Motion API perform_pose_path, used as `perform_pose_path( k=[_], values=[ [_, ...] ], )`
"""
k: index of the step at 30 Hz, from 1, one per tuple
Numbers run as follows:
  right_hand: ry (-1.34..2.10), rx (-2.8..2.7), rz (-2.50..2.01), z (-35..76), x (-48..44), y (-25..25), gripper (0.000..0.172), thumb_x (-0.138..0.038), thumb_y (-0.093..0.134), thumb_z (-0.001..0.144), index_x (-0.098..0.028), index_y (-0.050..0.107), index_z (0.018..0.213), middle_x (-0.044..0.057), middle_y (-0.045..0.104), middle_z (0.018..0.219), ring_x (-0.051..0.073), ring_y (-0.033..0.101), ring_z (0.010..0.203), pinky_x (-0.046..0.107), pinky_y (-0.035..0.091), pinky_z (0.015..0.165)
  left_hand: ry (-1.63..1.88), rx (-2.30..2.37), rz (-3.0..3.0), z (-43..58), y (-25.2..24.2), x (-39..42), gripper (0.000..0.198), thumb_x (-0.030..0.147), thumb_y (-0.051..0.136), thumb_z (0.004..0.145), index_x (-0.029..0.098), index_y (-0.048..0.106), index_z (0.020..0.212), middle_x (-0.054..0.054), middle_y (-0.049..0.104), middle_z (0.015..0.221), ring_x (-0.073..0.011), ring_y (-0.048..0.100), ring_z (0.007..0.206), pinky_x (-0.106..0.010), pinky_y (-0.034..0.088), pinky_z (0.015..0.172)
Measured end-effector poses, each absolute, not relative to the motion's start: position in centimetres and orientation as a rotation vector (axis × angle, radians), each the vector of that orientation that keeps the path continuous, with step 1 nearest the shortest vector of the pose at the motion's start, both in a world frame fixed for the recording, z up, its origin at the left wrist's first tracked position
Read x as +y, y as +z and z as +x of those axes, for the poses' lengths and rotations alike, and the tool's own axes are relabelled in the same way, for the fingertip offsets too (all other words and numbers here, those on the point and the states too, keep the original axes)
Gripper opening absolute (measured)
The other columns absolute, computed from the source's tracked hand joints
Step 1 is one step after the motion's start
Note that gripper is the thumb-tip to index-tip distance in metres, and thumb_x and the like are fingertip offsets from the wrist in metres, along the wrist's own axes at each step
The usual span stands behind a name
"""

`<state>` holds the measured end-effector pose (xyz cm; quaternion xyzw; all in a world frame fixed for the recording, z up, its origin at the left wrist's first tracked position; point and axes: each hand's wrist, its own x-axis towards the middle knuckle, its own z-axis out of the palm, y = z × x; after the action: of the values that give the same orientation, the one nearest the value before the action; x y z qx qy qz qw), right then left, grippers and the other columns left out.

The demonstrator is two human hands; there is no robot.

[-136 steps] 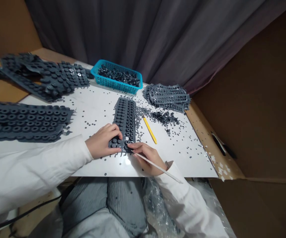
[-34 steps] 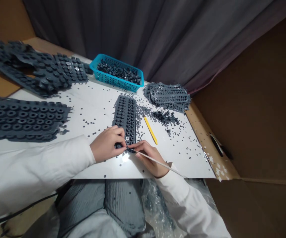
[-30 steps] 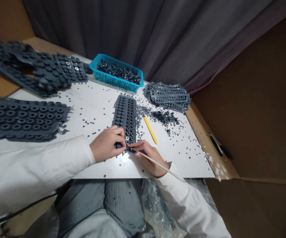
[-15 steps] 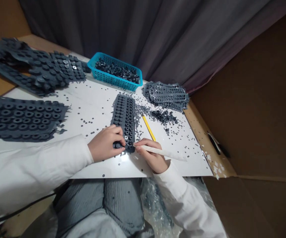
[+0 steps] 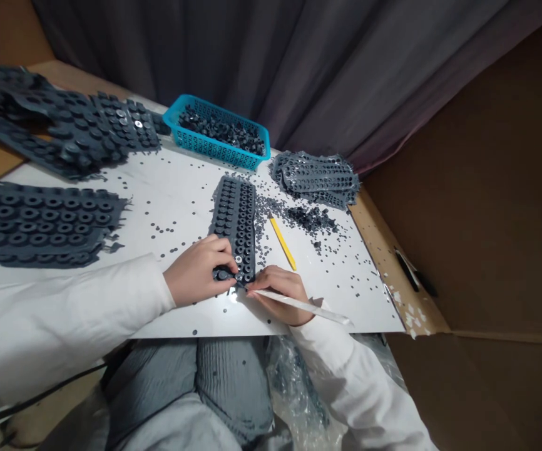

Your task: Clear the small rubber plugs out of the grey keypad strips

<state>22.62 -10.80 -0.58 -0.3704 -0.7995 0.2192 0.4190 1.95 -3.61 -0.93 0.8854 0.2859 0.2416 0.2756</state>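
A dark grey rubber sheet (image 5: 234,213) with rows of raised round pieces lies lengthwise before me on the white tabletop. Curled fingers of my left hand (image 5: 201,268) grip its near left corner, where a few round pieces stick out beside the fingertips. My right hand (image 5: 281,291) is closed around a long, thin white stick (image 5: 313,307), its rear end pointing to the lower right. The right fingertips meet the sheet's near right corner, close to the left fingertips. They hide the stick's front end.
A yellow-handled tool (image 5: 283,243) lies right of the sheet, among scattered small dark discs and a heap of dark scraps (image 5: 312,219). Behind are a blue basket (image 5: 214,149) of small dark parts and stacked perforated sheets (image 5: 315,177). More studded sheets (image 5: 40,222) lie at left.
My right hand has shifted slightly left and closer to the sheet's near corner. The white stick has turned and its rear end has dropped lower. My left hand stays nearly in place.
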Motion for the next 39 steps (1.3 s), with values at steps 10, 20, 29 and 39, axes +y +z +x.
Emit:
perform_pose_path(
  k=[10,20,29,39],
  values=[
    [0.376,-2.139,-0.935,23.04,-10.34,-0.80,0.006,-0.024,0.068,0.082,-0.019,0.066,0.084,0.006,0.069,0.078,0.018,0.062,0.077,0.033,0.052,0.072,0.658,0.769,2.368,1.95,-0.84,-3.61,0.007,0.026,0.065,0.076,0.020,0.068,0.077,-0.002,0.056,0.083,-0.0193,0.050,0.084,-0.032,0.042,0.074],
    [-0.025,-2.469,-0.742,23.46,-9.82,-1.03,0.004,-0.019,0.059,0.089,-0.019,0.063,0.088,0.010,0.072,0.109,0.021,0.064,0.103,0.039,0.054,0.085,0.669,0.754,2.351,1.96,-1.02,-3.59,0.006,0.021,0.064,0.076,0.020,0.069,0.079,-0.002,0.056,0.082,-0.0193,0.050,0.084,-0.032,0.042,0.076],
    [-0.300,-2.542,-0.724,22.99,-9.88,-0.64,0.010,-0.012,0.052,0.091,-0.016,0.060,0.086,0.014,0.071,0.105,0.019,0.063,0.089,0.035,0.054,0.071,0.655,0.760,2.334,1.98,-0.94,-3.65,0.007,0.023,0.063,0.077,0.019,0.069,0.077,-0.002,0.057,0.081,-0.0194,0.049,0.084,-0.032,0.041,0.075],
    [-0.107,-2.455,-1.003,23.34,-10.20,-1.45,0.017,-0.016,0.044,0.095,-0.018,0.061,0.099,0.013,0.066,0.114,0.021,0.062,0.092,0.037,0.055,0.078,0.636,0.761,2.319,2.03,-0.81,-3.63,0.010,0.023,0.062,0.079,0.021,0.070,0.074,-0.002,0.056,0.081,-0.0191,0.048,0.082,-0.031,0.041,0.073]
  ],
)
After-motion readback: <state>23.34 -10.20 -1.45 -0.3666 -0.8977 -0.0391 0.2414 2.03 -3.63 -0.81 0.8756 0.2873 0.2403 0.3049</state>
